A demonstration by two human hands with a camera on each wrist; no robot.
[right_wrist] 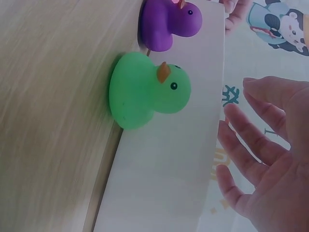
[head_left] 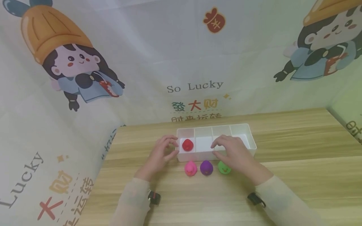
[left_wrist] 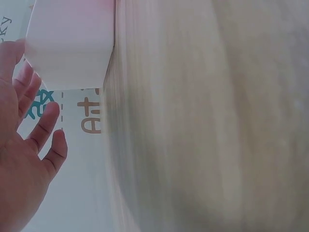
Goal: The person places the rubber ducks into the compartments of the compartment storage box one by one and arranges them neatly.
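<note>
A white divided box [head_left: 195, 156] stands on the table, with a red rubber duck [head_left: 188, 145] in its leftmost compartment. My left hand [head_left: 162, 152] is at the box's left end, fingers spread and loosely bent, thumb near the front corner. Over the box's right half hovers my right hand [head_left: 233, 152], its fingers relaxed and holding nothing. In a row before the box's front wall sit a pink duck [head_left: 190, 169], a purple duck [head_left: 206, 168] and a green duck [head_left: 224, 167]. The right wrist view shows the green duck [right_wrist: 140, 92] upright, partly covered by my hand in the head view.
The wood-grain table [head_left: 297, 175] reaches back to a printed cloth [head_left: 147, 62] with cartoon figures and lettering. Low dividers split the box into several compartments. A dark wrist device [head_left: 154, 197] shows at the left sleeve, another [head_left: 256, 199] at the right.
</note>
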